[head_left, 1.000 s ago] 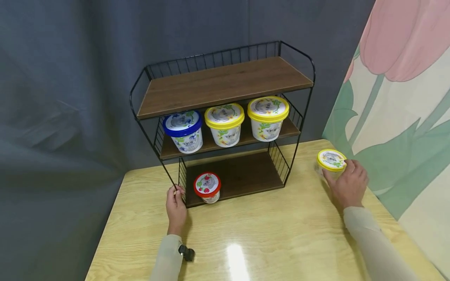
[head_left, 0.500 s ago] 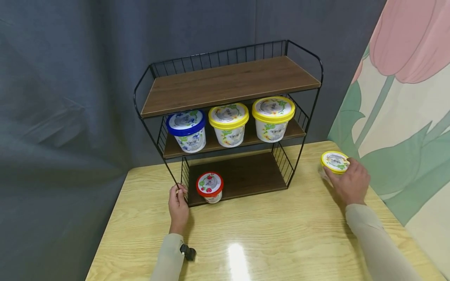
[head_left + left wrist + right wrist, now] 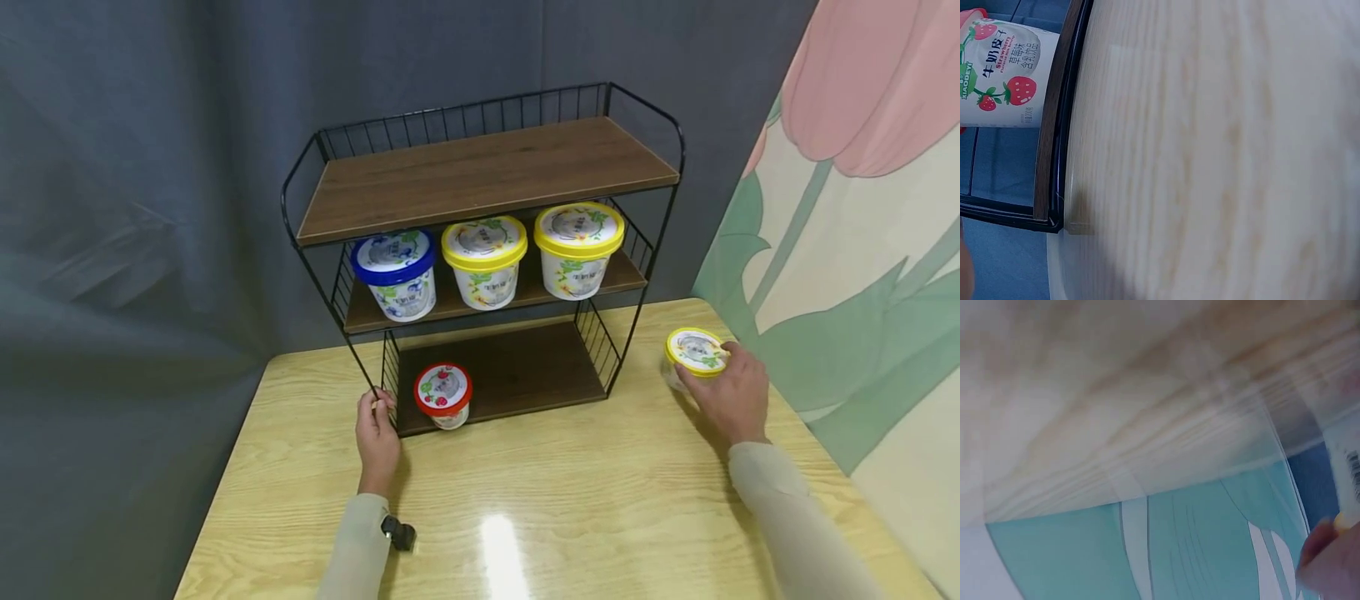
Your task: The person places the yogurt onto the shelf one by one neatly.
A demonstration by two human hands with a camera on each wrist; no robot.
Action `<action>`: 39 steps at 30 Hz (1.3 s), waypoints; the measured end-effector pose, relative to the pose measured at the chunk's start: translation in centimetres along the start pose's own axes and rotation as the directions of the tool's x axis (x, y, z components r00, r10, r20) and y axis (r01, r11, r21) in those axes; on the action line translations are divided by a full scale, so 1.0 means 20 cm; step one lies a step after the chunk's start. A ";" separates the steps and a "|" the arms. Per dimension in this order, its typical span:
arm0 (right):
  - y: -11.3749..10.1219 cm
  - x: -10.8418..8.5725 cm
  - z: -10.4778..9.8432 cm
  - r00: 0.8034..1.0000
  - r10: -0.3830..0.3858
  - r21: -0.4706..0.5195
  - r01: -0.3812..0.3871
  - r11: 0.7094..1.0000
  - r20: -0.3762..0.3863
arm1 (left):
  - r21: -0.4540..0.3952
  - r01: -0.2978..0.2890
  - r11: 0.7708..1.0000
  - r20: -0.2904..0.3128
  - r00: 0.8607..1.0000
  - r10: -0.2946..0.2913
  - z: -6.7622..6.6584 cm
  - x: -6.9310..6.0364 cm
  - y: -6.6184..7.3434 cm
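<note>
My right hand (image 3: 738, 400) grips a small tub with a yellow lid (image 3: 697, 350), thumb on its near left side and fingers on its right, at the table's right. In the right wrist view, a blurred fingertip (image 3: 1319, 550) touches that tub's edge (image 3: 1346, 481). My left hand (image 3: 378, 437) holds the lower left front post of a black wire rack with brown shelves (image 3: 487, 179). A red-lidded tub with strawberries on it (image 3: 444, 396) stands on the bottom shelf, just right of that hand. The left wrist view shows its printed side (image 3: 1007, 75) sideways.
On the middle shelf stand a blue-lidded tub (image 3: 395, 275) and two larger yellow-lidded tubs (image 3: 485, 262). The light wooden table (image 3: 585, 492) meets a dark curtain (image 3: 150, 250) behind and a tulip-patterned wall (image 3: 840, 333) at the right.
My right hand and the yellow-lidded tub have shifted a little left, toward the rack. The left hand stays on the rack post. The whole head view has swayed slightly.
</note>
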State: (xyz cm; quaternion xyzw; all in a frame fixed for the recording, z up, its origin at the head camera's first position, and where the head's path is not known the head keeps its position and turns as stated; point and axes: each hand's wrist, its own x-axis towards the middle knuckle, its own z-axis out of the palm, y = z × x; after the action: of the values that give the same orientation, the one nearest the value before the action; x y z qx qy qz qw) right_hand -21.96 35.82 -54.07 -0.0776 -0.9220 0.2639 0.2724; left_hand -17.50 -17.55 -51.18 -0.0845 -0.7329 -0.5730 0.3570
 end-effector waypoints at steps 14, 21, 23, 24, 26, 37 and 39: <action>0.02 -0.05 -0.02 0.953 -0.214 0.237 0.161 0.958 0.217 | -0.003 0.030 1.000 0.009 1.000 -0.030 -0.01 0.00 0.02; 0.00 -0.04 0.01 0.970 -0.216 0.146 0.199 0.969 0.112 | -0.002 0.019 1.000 0.009 1.000 -0.019 -0.01 0.00 0.00; 0.00 -0.04 0.01 0.973 -0.196 0.143 0.178 0.974 0.119 | -0.008 0.020 1.000 0.010 1.000 -0.020 -0.01 0.00 0.00; 0.00 -0.04 0.01 0.975 -0.186 0.143 0.168 0.975 0.124 | -0.012 0.022 1.000 0.009 1.000 -0.022 -0.01 0.00 0.00; 0.00 -0.04 0.01 0.976 -0.175 0.145 0.156 0.977 0.130 | -0.017 0.017 1.000 0.010 1.000 -0.017 -0.01 0.00 -0.01; 0.00 -0.03 0.01 0.973 -0.198 0.153 0.179 0.972 0.118 | -0.014 0.024 1.000 0.028 0.999 -0.024 -0.01 0.00 0.00; 0.00 -0.03 0.00 0.970 -0.191 0.158 0.167 0.973 0.153 | -0.015 0.029 0.999 0.030 0.999 -0.028 -0.01 0.00 0.00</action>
State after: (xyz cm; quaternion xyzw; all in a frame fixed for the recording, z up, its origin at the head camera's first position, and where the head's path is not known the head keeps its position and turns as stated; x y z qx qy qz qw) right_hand -21.50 35.72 -54.32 0.0484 -0.9234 0.3096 0.2216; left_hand -17.37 -17.69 -51.14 -0.0855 -0.7348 -0.5824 0.3371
